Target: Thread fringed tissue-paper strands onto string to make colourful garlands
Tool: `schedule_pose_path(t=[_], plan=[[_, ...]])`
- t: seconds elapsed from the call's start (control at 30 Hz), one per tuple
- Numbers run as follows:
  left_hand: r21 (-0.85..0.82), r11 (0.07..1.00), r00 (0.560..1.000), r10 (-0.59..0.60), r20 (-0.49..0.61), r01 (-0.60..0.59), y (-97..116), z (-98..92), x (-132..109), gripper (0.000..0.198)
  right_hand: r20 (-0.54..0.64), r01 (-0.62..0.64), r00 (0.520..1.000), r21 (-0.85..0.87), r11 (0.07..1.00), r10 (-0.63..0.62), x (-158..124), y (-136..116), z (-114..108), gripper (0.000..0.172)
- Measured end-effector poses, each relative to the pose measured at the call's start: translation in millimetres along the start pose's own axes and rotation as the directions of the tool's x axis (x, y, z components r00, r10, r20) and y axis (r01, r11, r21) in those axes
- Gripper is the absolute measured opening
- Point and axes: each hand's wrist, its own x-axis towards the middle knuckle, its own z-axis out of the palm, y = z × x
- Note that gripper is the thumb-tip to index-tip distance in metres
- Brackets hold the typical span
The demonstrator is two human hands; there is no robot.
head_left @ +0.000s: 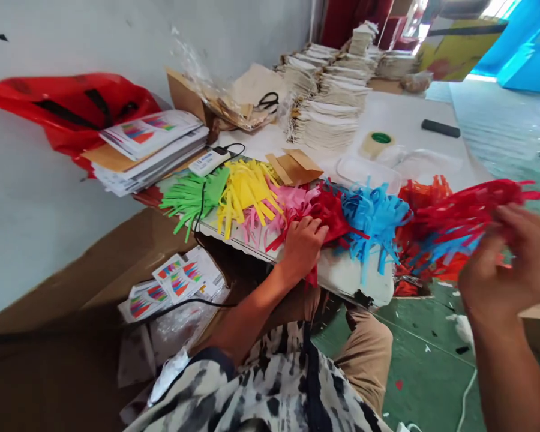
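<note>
My left hand [303, 245] is at the table's front edge, its fingers bent onto a crimson paper tassel [330, 210]. Strips of that tassel hang down below the wrist. Out to the right, my right hand [506, 264] pinches a red paper tassel [472, 207], whose strips trail leftward and are a little blurred. Along the edge lie more fringed tassels: green [195, 195], yellow [247, 192], pink [292, 204] and blue [373, 216]. An orange-red tassel [425, 192] sits partly behind the red strips.
Stacks of pale folded bundles [328, 114] fill the table's back. A tape roll [378, 143], a black phone-like object [441, 128], a brown paper packet [297, 167] and scissors [269, 101] lie nearer. Printed cards [180, 279] sit in a box at lower left; a cable crosses it.
</note>
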Motion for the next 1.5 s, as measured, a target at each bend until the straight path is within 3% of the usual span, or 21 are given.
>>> schedule_pose_path(t=[0.07, 0.1, 0.17, 0.23, 0.37, 0.47, 0.53, 0.6, 0.67, 0.77, 0.8, 0.87, 0.93, 1.0, 1.07, 1.1, 1.2, 1.23, 1.3, 1.4, 1.5], plan=[[0.039, 0.998, 0.999, -0.039, 0.003, 0.039, -13.2, 3.9, 8.1, 0.039, 0.168, 0.232, 0.962, -0.088, 0.969, -0.215, -11.4, 17.5, 13.3, 0.038], [0.033, 0.998, 0.998, -0.057, 0.009, 0.057, -18.5, 5.7, 14.6, 0.038, 0.274, 0.281, 0.929, -0.085, 0.956, -0.248, -20.9, 24.7, 19.9, 0.041], [0.008, 0.995, 0.994, -0.102, 0.029, 0.101, -26.9, 9.7, 33.4, 0.034, 0.479, 0.29, 0.85, -0.083, 0.953, -0.217, -42.4, 35.1, 31.7, 0.046], [-0.01, 0.99, 0.988, -0.143, 0.065, 0.144, -33.0, 14.9, 58.1, 0.033, 0.584, 0.287, 0.794, -0.119, 0.95, -0.167, -58.9, 39.1, 40.4, 0.043], [-0.056, 0.987, 0.985, -0.144, 0.093, 0.15, -42.4, 28.8, 104.3, 0.034, 0.509, 0.3, 0.837, -0.122, 0.946, -0.2, -56.3, 17.5, 51.1, 0.029], [-0.092, 0.987, 0.988, -0.122, 0.097, 0.131, -50.3, 34.4, 115.8, 0.038, 0.435, 0.311, 0.854, 0.013, 0.95, -0.285, -32.1, -28.6, 68.3, 0.027], [-0.169, 0.983, 0.996, -0.055, 0.076, 0.068, -58.2, 32.1, 110.4, 0.044, 0.453, 0.305, 0.832, 0.108, 0.946, -0.32, -16.7, -66.1, 91.1, 0.028], [-0.276, 0.96, 0.999, 0.044, 0.013, -0.039, -69.6, 25.1, 97.9, 0.05, 0.551, 0.27, 0.777, 0.145, 0.952, -0.304, -7.0, -101.2, 122.8, 0.031], [-0.334, 0.938, 0.995, 0.076, -0.059, -0.091, -85.5, 14.9, 82.7, 0.044, 0.691, 0.262, 0.678, 0.094, 0.961, -0.252, -4.2, -129.1, 159.2, 0.035], [-0.239, 0.969, 0.99, -0.092, -0.107, 0.064, -116.5, -1.0, 62.0, 0.038, 0.873, 0.312, 0.459, 0.02, 0.95, -0.169, -9.7, -155.2, 210.6, 0.042], [-0.187, 0.973, 0.982, -0.155, -0.112, 0.133, -127.8, -5.3, 56.4, 0.041, 0.898, 0.322, 0.412, 0.015, 0.947, -0.154, -12.6, -160.3, 224.6, 0.041], [-0.108, 0.964, 0.961, -0.253, -0.112, 0.241, -149.5, -11.4, 47.8, 0.047, 0.922, 0.323, 0.36, 0.023, 0.946, -0.145, -17.4, -167.2, 245.9, 0.039], [-0.082, 0.952, 0.947, -0.301, -0.108, 0.294, -168.0, -14.2, 42.5, 0.05, 0.927, 0.308, 0.345, 0.039, 0.951, -0.15, -19.0, -171.3, 256.7, 0.036], [-0.088, 0.946, 0.939, -0.322, -0.118, 0.313, -181.8, -14.3, 40.1, 0.049, 0.927, 0.291, 0.342, 0.053, 0.955, -0.156, -16.7, -173.8, 256.5, 0.031], [-0.098, 0.939, 0.93, -0.342, -0.133, 0.331, -190.9, -12.9, 40.0, 0.048, 0.903, 0.272, 0.387, 0.083, 0.959, -0.188, -12.5, -175.0, 245.7, 0.027], [-0.119, 0.933, 0.924, -0.353, -0.145, 0.338, -193.8, -12.1, 40.5, 0.047, 0.867, 0.26, 0.445, 0.115, 0.959, -0.225, -10.8, -175.0, 236.9, 0.025], [-0.279, 0.891, 0.868, -0.429, -0.249, 0.36, -195.7, -13.0, 41.5, 0.045, 0.643, 0.244, 0.693, 0.216, 0.945, -0.326, -12.9, -171.6, 203.8, 0.022], [-0.35, 0.873, 0.839, -0.449, -0.307, 0.339, -193.7, -15.3, 41.0, 0.044, 0.57, 0.246, 0.749, 0.234, 0.941, -0.337, -16.6, -169.3, 192.9, 0.021], [-0.458, 0.862, 0.812, -0.419, -0.405, 0.217, -185.6, -22.9, 38.4, 0.043, 0.511, 0.242, 0.788, 0.253, 0.937, -0.342, -27.3, -163.7, 175.2, 0.02], [-0.506, 0.861, 0.901, -0.186, -0.391, -0.042, -166.9, -36.9, 31.7, 0.039, 0.501, 0.194, 0.808, 0.27, 0.943, -0.31, -44.7, -156.1, 160.3, 0.02], [-0.492, 0.863, 0.955, -0.04, -0.294, -0.115, -150.4, -42.9, 26.2, 0.024, 0.511, 0.145, 0.819, 0.253, 0.956, -0.259, -54.8, -151.6, 148.0, 0.021]])
